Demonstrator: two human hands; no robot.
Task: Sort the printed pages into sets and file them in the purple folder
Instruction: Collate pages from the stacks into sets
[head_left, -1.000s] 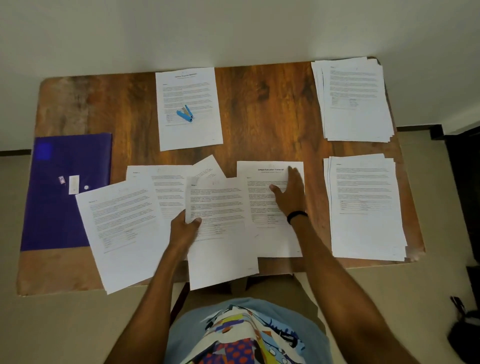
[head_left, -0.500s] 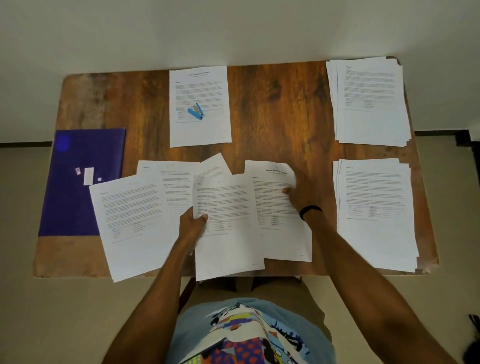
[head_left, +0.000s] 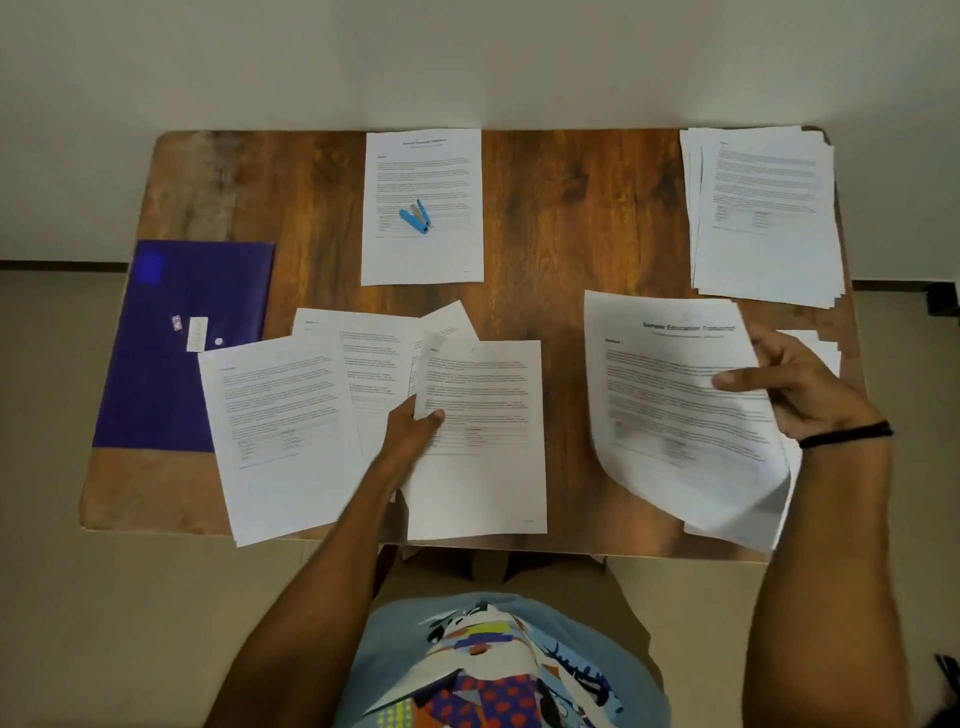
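My right hand (head_left: 802, 387) pinches the right edge of a titled printed page (head_left: 675, 400), lifted and curling over the near right pile (head_left: 821, 348), which it mostly hides. My left hand (head_left: 415, 423) grips the left edge of a page (head_left: 483, 441) at the table's front middle. To its left lie several fanned loose pages (head_left: 280, 431). The purple folder (head_left: 176, 343) lies flat at the left edge, partly under one of them. Another titled page (head_left: 422, 171) sits at the back middle.
A blue stapler (head_left: 415, 217) rests on the back middle page. A thick stack of pages (head_left: 763, 213) fills the far right corner. The wooden table (head_left: 561, 218) stands against a pale wall; my knees and patterned shirt are just below its front edge.
My right hand has picked the titled page up off the table's middle and carried it right, over the near right pile. My left hand stays on its page.
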